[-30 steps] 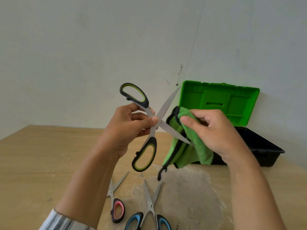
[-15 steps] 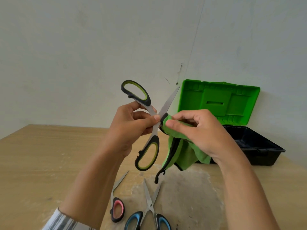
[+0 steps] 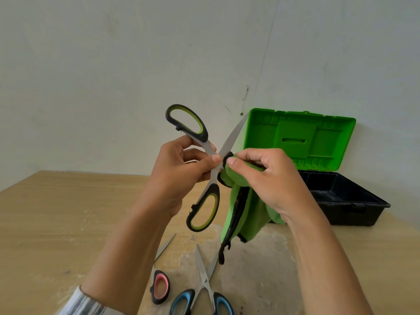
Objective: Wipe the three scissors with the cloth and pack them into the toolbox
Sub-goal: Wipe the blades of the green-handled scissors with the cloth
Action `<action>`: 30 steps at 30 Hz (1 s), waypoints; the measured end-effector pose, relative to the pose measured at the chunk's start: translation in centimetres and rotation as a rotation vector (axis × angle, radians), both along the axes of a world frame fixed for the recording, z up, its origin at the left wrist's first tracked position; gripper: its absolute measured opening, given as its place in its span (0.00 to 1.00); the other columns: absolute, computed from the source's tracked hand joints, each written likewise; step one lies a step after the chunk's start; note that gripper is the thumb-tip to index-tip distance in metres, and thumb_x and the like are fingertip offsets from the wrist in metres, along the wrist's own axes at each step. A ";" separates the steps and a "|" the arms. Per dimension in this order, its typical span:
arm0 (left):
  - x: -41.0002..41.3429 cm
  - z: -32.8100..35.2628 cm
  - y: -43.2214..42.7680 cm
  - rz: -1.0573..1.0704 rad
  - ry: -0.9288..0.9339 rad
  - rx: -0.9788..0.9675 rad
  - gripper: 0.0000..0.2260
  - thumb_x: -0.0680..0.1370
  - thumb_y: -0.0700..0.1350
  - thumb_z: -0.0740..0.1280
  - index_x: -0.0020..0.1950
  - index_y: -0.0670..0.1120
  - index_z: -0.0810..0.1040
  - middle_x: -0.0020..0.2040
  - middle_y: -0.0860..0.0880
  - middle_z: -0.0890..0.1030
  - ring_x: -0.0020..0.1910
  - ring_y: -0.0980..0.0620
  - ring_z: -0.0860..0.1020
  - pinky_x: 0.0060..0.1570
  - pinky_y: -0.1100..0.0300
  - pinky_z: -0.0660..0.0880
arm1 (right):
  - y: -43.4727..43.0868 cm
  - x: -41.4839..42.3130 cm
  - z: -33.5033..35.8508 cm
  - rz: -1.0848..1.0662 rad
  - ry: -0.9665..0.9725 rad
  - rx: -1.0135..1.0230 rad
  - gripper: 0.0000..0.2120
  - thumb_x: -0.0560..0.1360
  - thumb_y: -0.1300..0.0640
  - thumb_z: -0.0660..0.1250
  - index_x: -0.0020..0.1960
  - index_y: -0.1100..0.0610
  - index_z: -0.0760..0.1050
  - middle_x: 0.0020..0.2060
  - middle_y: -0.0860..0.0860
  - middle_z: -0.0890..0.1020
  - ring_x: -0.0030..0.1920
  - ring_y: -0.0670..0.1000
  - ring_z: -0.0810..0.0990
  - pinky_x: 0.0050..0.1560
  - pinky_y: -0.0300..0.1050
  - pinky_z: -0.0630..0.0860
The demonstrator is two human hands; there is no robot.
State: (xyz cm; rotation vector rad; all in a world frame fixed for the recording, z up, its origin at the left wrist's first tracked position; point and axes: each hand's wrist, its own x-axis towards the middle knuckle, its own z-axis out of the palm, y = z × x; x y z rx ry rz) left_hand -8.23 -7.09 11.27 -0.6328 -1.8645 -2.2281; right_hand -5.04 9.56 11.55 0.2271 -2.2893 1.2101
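1. You are holding the green-handled scissors (image 3: 213,178) up in the air in front of you, above the table (image 3: 56,212). Its blades are standing spread in a cross.
2. Your left hand (image 3: 181,171) is pinching these scissors at the pivot, with the thumb pressing on the near side and the fingers curling behind. One handle loop is pointing up and to the left, and the other is hanging below the hand.
3. Your right hand (image 3: 270,180) is pinching the green cloth (image 3: 241,214) between thumb and fingers, right beside the pivot. The cloth is covering one blade there, so that blade cannot be seen. The rest of the cloth, black-edged, is hanging loose under the hand.
4. The bare blade is pointing up and to the right, toward the toolbox (image 3: 341,196).
5. The toolbox is sitting open at the rear right of the table, near the wall (image 3: 113,64). Its green lid (image 3: 295,135) is standing upright over the black base.
6. The pink-handled scissors (image 3: 160,285) are lying on the table beneath your left forearm, partly hidden by it.
7. The blue-handled scissors (image 3: 202,289) are lying just beside them, blades slightly parted and pointing away from you. The picture's bottom edge is cutting off the handles.
8. A striped sleeve (image 3: 84,305) is showing on your left arm.
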 end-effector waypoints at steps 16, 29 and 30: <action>-0.7 0.5 -2.6 0.092 -0.025 -0.184 0.04 0.78 0.38 0.68 0.50 0.46 0.80 0.36 0.46 0.81 0.41 0.50 0.83 0.47 0.55 0.80 | 6.3 1.0 0.1 0.004 -0.251 -0.147 0.03 0.77 0.56 0.72 0.47 0.51 0.85 0.41 0.47 0.89 0.44 0.45 0.87 0.47 0.39 0.81; 0.4 0.7 -2.5 -0.163 0.031 -0.665 0.06 0.79 0.40 0.67 0.43 0.45 0.81 0.36 0.51 0.81 0.35 0.58 0.80 0.37 0.66 0.74 | 6.1 0.4 0.2 0.076 -0.179 -0.400 0.10 0.82 0.57 0.64 0.48 0.55 0.83 0.39 0.47 0.87 0.39 0.43 0.85 0.38 0.32 0.78; 0.4 0.7 -2.4 -0.161 0.035 -0.674 0.06 0.79 0.40 0.67 0.43 0.46 0.81 0.36 0.50 0.81 0.35 0.58 0.80 0.38 0.65 0.75 | 5.9 0.3 0.2 0.088 -0.182 -0.399 0.10 0.82 0.57 0.64 0.48 0.55 0.83 0.39 0.48 0.87 0.39 0.43 0.85 0.37 0.32 0.77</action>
